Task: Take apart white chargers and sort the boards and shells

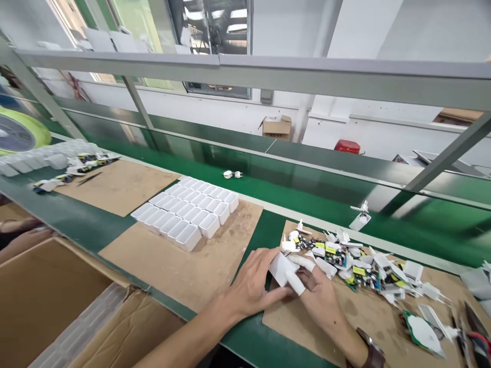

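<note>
Both hands hold a white plastic charger case [282, 268] above the right-hand board. My left hand [251, 281] grips it from the left, its thumb along the lower side. White covers wrap the thumb and a finger of my right hand [320, 294], which closes on the case from the right. Just beyond my fingers, a white plug piece [290, 245] lies at the edge of a heap of circuit boards [360, 271] with white plug parts and yellow labels. What is inside the held case is hidden from this angle.
Rows of open white cases [187, 209] stand on the middle board [161, 260]. A green conveyor belt [264, 190] runs behind, carrying a few white parts. Pliers [477, 332] lie far right. An open carton [111, 327] sits front left, near another person's hands [26, 236].
</note>
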The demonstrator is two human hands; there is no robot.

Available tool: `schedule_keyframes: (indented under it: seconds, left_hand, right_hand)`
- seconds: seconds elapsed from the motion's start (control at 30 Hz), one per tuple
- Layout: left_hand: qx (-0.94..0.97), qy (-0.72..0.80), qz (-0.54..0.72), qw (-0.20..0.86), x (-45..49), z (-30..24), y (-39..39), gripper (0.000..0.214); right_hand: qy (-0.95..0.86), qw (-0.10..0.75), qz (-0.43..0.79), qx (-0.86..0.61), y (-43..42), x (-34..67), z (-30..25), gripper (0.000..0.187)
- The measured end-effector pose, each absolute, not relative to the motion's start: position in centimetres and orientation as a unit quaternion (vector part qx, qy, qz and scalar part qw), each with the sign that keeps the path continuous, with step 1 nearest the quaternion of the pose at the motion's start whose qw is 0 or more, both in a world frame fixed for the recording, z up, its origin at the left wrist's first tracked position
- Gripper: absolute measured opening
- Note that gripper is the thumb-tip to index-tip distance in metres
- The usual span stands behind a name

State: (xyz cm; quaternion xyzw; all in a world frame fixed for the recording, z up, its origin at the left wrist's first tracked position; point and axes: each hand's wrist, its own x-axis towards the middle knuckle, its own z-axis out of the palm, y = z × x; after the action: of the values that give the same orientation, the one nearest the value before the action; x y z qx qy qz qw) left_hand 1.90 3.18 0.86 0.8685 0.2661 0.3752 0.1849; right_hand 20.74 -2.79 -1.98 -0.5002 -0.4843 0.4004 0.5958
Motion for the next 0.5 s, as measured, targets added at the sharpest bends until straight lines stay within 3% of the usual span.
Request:
schedule_keyframes:
  seconds: [0.2, 0.33, 0.5]
  left_hand:
    - [0.796, 0.396, 0.388, 0.244, 1.1, -0.5, 3.8, 0.069]
    - [0.734, 0.461, 0.410, 0.283, 0.5, -0.6, 5.1, 0.059]
    - [0.711, 0.486, 0.460, 0.215, 0.5, 2.0, 8.7, 0.041]
  right_hand:
    - [-0.609, 0.551, 0.349, -0.451, -1.0, 18.6, -1.6, 0.034]
    - [-0.624, 0.541, 0.318, -0.465, -0.5, 17.7, -3.0, 0.041]
    - [-0.689, 0.504, 0.255, -0.454, -0.3, 17.8, -3.8, 0.043]
